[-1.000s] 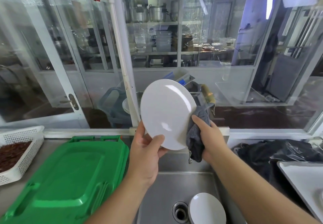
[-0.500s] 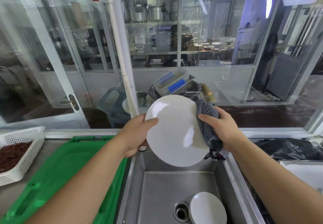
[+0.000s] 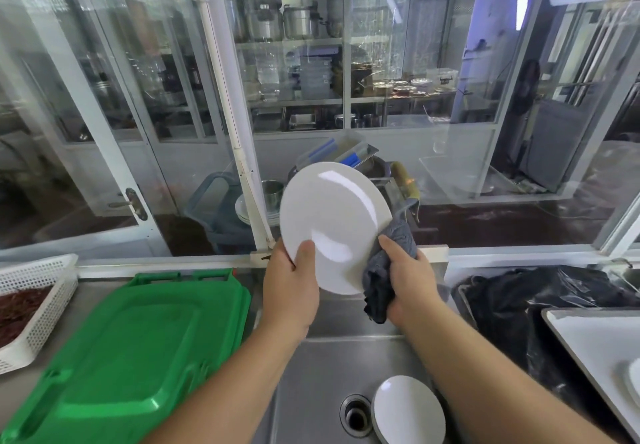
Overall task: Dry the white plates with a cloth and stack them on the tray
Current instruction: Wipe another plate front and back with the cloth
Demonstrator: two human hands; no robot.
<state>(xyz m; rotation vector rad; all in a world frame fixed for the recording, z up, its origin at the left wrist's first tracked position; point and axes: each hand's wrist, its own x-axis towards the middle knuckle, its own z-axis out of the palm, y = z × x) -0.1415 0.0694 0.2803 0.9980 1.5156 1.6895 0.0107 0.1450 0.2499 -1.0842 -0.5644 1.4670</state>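
I hold a white plate upright above the steel sink. My left hand grips its lower left rim, thumb on the front face. My right hand grips a dark grey cloth pressed against the plate's lower right edge. A second white plate lies in the sink beside the drain. At the right edge stands a white tray with the rim of another white plate on it.
A green plastic lid covers the counter left of the sink. A white perforated basket with dark red contents sits far left. A black plastic bag lies between sink and tray. Glass panes and a white pipe stand right behind.
The plate has been turned in my hands; my left hand shifted from its left rim to the lower left with the thumb in front. The cloth moved from the upper right edge to the lower right.
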